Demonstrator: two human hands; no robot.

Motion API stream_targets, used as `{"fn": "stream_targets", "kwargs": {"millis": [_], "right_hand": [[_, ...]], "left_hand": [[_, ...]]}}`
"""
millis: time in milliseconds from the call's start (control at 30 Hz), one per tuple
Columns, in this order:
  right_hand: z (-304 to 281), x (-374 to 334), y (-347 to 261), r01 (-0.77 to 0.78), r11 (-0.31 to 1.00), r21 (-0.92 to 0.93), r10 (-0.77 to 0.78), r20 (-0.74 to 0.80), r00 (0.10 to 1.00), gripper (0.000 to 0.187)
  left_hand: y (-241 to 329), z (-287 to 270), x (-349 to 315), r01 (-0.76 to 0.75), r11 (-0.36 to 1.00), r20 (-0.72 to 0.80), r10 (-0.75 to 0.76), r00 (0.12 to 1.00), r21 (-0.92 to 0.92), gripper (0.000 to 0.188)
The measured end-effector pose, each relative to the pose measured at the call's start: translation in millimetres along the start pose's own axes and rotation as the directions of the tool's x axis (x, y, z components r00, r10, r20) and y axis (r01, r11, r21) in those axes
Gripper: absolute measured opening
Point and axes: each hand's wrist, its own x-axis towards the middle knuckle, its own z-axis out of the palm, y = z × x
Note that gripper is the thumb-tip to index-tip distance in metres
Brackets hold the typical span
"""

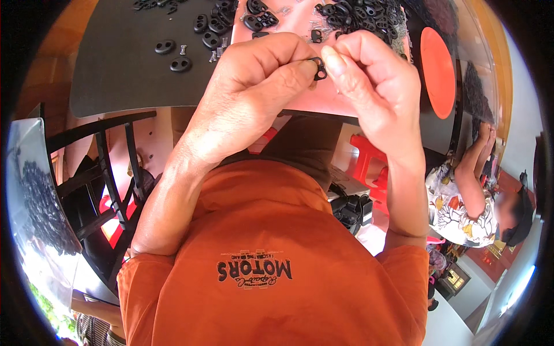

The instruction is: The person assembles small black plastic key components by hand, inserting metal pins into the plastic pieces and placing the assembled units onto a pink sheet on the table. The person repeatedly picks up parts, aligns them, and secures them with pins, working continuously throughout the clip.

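Note:
Between the thumb and forefinger of my left hand (259,81) is a small black cord lock part (319,69), its round hole facing up. My right hand (372,81) is closed in a pinch close against that part; what its fingertips hold, if anything, is too small to make out. Both hands are over the near side of a pink sheet (332,105) on the table. Beyond them lie a pile of black cord lock parts (363,17) and scattered small metal springs (283,10). More black cord locks (180,64) and a loose spring (183,50) rest left of my hands.
The dark table (127,75) reaches left, its front edge close to my body. A red oval plate or lid (437,72) is at its right. Another person (467,190) sits at the right. A black chair (104,155) stands left, a red stool (369,161) below the table.

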Motion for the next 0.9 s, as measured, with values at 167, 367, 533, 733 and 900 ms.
{"fn": "stream_targets", "kwargs": {"millis": [167,367,533,733,900], "right_hand": [[6,-4,2,0.069,0.993,-0.099,-0.071,-0.017,0.997,0.010],[-11,-7,0,0.011,0.993,0.117,-0.021,0.085,0.996,0.010],[-10,-3,6,0.146,0.989,-0.002,-0.145,0.113,0.983,0.007],[-8,0,0,0.218,0.953,-0.210,-0.195,0.126,0.973,0.009],[0,-4,4,0.205,0.943,-0.260,-0.195,0.064,0.979,0.009]], "left_hand": [[-6,0,2,-0.037,0.999,0.017,0.037,0.999,0.007,0.012],[-4,-2,2,-0.053,0.999,0.041,0.053,0.998,-0.002,0.013],[-3,-2,3,-0.065,0.998,0.050,0.064,0.997,0.006,0.012],[-4,-4,2,-0.005,1.000,0.078,0.006,0.997,-0.006,0.012],[-3,-1,1,-0.054,0.998,0.081,0.057,0.995,-0.037,0.012]]}}
